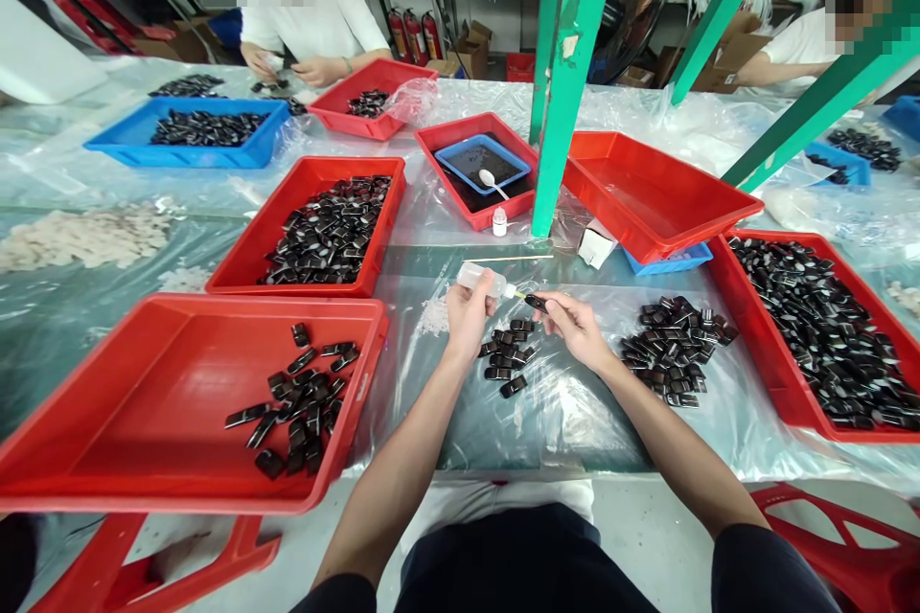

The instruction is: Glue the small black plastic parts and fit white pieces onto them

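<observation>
My left hand [469, 311] is wrapped round a translucent squeeze bottle [471, 278] that lies tilted sideways, its thin nozzle pointing right. In my right hand [575, 328] a small black glossy plastic piece [536, 303] is pinched between the fingers. The nozzle tip meets or nearly meets this piece; I cannot tell which. Below the hands, a small group of similar black pieces [510, 354] lies on the plastic-covered table. A larger heap of black pieces [676, 345] is to the right of my right hand.
Red trays with black pieces stand at left [179, 326], behind it [287, 211] and at right [776, 383]. A tilted red tray [647, 182] rests beside a green post [567, 77]. A small white bottle [499, 222] and a thin stick [514, 258] lie ahead. Co-workers sit opposite.
</observation>
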`<state>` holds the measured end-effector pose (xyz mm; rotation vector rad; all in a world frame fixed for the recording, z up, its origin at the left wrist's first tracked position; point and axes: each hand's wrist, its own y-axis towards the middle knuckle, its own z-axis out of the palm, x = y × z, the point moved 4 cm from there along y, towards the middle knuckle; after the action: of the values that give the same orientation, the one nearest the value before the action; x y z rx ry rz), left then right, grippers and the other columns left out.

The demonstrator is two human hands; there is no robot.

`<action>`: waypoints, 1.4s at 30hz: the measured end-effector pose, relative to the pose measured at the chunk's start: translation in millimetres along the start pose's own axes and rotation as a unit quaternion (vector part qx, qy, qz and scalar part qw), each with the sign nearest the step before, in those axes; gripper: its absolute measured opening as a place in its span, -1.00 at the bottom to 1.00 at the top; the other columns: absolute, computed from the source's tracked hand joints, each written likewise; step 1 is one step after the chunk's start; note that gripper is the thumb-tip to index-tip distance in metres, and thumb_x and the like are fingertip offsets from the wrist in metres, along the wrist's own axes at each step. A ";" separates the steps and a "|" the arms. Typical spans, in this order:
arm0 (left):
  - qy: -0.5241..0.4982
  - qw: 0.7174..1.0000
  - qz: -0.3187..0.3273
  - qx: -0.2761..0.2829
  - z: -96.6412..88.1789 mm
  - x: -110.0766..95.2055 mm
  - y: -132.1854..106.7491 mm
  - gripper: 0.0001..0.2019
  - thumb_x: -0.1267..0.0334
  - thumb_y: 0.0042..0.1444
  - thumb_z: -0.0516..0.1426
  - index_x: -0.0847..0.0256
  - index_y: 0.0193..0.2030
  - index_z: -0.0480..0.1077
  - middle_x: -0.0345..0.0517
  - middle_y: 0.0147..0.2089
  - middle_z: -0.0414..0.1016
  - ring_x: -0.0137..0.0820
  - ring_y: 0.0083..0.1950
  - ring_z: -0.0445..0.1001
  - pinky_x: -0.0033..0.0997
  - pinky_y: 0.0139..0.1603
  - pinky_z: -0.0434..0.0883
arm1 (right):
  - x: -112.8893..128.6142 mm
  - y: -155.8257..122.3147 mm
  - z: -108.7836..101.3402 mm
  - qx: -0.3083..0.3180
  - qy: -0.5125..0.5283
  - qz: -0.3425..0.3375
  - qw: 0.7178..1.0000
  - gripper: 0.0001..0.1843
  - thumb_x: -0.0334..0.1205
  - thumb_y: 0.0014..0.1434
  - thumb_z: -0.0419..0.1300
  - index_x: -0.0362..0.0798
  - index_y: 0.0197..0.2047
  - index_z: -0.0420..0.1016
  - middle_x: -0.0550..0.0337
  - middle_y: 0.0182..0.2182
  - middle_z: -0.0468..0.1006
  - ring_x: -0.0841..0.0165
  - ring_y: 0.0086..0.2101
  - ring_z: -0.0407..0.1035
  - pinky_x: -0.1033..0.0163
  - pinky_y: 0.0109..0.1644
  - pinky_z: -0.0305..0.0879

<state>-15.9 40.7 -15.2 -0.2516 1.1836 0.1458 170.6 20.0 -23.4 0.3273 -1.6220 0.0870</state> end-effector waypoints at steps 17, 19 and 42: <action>-0.005 1.000 0.004 0.000 2.0 -3.2 -1.4 -0.46 -0.19 -0.08 0.42 0.21 -0.52 0.30 -0.30 -0.64 0.21 -0.59 -0.63 0.17 -0.52 -0.61 0.11 | -2.9 -0.1 -1.0 -0.032 -0.018 -0.007 0.999 -0.44 0.25 0.29 0.31 -0.01 0.12 0.61 0.07 -0.26 0.66 0.36 -0.43 0.40 0.22 -0.36 0.39; -0.004 1.000 0.004 -0.001 1.7 -2.8 -1.2 -0.45 -0.20 -0.09 0.42 0.22 -0.52 0.31 -0.30 -0.64 0.21 -0.59 -0.63 0.17 -0.52 -0.61 0.11 | -2.6 0.0 -1.1 -0.029 -0.009 -0.003 1.000 -0.43 0.26 0.27 0.32 -0.01 0.11 0.62 0.08 -0.27 0.67 0.37 -0.44 0.39 0.22 -0.35 0.40; 0.000 1.000 0.019 0.003 0.1 0.9 0.9 -0.49 -0.17 -0.05 0.42 0.23 -0.49 0.36 -0.30 -0.63 0.22 -0.59 -0.63 0.16 -0.52 -0.62 0.11 | -2.2 0.9 -1.3 -0.025 0.018 0.007 0.999 -0.38 0.31 0.22 0.35 -0.05 0.05 0.68 0.11 -0.34 0.66 0.41 -0.47 0.37 0.20 -0.32 0.44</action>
<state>-15.7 41.6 -16.1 -0.2246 1.1889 0.1747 171.7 21.6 -25.3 0.2744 -1.5879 0.0614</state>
